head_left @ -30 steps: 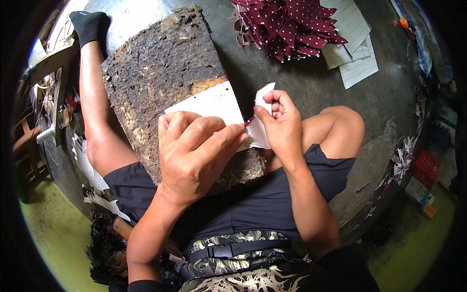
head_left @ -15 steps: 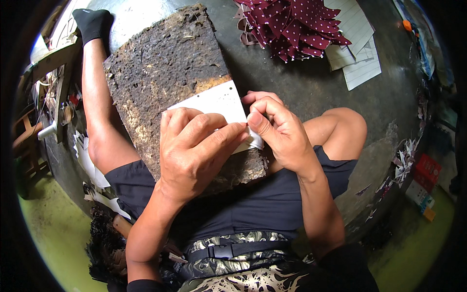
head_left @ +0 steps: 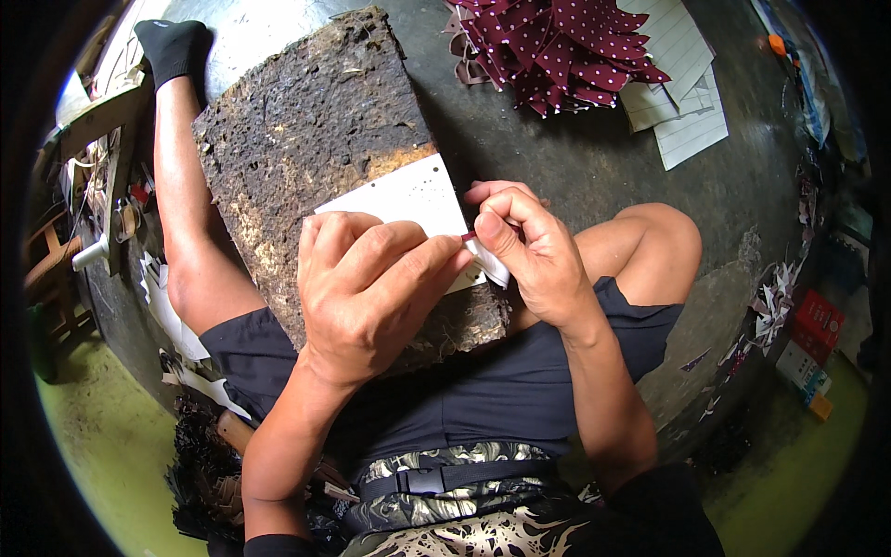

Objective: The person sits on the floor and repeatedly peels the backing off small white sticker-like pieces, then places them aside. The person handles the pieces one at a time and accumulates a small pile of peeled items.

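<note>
A small piece of thin material (head_left: 490, 264), white with a dark red edge, sits between my hands. Thumb and forefinger of my left hand (head_left: 362, 283) are pinched at its dark red edge. Closed around the other side of the piece is my right hand (head_left: 534, 246), thumb against curled fingers. Below my left hand lies a flat white card or sheet (head_left: 427, 186) with small dark dots and a hole near its corner. It rests on a rough, dark, worn block (head_left: 306, 121) across my lap. My fingers hide part of both white things.
A pile of dark red, white-dotted fabric pieces (head_left: 557, 56) lies on the grey floor beyond the block, beside lined paper sheets (head_left: 691, 130). Paper scraps (head_left: 772, 306) and a red packet (head_left: 815, 325) are at the right. A wooden frame (head_left: 97, 121) stands at the left.
My hands have drawn slightly apart, my left shifting a little left. More of the dark red edge and the white piece shows between them.
</note>
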Available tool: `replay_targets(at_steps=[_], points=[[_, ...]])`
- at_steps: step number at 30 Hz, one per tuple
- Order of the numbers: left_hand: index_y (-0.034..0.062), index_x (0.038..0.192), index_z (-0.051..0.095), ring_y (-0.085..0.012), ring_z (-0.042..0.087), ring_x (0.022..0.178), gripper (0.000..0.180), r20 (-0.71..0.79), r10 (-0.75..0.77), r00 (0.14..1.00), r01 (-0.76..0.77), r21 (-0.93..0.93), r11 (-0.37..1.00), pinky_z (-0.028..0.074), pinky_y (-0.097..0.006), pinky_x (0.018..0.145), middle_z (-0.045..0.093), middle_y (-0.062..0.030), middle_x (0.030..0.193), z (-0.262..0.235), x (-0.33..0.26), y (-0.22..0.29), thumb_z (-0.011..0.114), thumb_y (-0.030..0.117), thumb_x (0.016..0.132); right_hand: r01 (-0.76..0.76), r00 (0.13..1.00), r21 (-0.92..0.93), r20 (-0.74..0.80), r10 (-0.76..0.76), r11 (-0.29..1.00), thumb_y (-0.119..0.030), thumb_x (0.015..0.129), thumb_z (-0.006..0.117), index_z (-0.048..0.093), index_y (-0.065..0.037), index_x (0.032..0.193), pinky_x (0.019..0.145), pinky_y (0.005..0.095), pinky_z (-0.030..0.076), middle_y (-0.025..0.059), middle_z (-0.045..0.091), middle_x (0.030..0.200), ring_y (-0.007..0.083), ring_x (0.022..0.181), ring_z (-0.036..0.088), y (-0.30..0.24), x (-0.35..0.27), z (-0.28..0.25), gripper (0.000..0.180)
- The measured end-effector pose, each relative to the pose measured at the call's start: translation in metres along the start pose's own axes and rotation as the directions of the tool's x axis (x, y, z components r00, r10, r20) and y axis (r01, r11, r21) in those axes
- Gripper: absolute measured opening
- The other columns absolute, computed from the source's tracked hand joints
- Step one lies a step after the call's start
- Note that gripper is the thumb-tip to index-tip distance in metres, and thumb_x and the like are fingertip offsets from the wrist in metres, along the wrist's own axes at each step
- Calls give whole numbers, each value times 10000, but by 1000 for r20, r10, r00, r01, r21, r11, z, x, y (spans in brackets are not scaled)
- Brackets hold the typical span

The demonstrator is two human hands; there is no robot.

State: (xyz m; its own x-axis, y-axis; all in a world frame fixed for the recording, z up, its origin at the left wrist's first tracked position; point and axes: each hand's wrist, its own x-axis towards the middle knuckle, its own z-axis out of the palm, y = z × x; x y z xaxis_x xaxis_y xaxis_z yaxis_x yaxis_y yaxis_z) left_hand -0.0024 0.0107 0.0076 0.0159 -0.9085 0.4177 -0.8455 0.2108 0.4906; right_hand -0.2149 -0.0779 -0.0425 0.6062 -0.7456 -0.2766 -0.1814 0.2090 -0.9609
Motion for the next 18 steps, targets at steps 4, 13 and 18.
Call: replay_targets(at_steps=[4, 13, 18], points=[[176, 1028, 872, -199, 649, 852, 268, -14, 9, 1000, -8, 11, 1000, 479, -409, 790, 728, 44, 963, 0, 0, 0, 1016, 231, 808, 1, 1000, 4, -3, -1, 1000, -297, 1221, 678, 700, -46, 1085, 1038, 287, 504, 98, 627, 1435, 88, 1159, 582, 0, 0, 0, 286], [184, 989, 846, -202, 659, 853, 242, -12, -5, 1000, 5, 20, 1000, 480, -410, 787, 710, 42, 941, 0, 0, 1, 1012, 223, 818, 17, 1000, -18, -25, -17, 1000, -277, 1218, 685, 713, -31, 1106, 1022, 281, 507, 85, 643, 1424, 82, 1140, 581, 1, 0, 1, 272], [182, 1006, 841, -206, 662, 889, 213, 23, 23, 999, -24, 57, 998, 480, -419, 800, 713, 41, 969, -1, 4, 2, 980, 240, 855, 28, 998, -35, -46, -29, 999, -328, 1205, 695, 728, -30, 1130, 1007, 312, 528, 107, 668, 1416, 132, 1135, 627, 6, 0, 1, 309]])
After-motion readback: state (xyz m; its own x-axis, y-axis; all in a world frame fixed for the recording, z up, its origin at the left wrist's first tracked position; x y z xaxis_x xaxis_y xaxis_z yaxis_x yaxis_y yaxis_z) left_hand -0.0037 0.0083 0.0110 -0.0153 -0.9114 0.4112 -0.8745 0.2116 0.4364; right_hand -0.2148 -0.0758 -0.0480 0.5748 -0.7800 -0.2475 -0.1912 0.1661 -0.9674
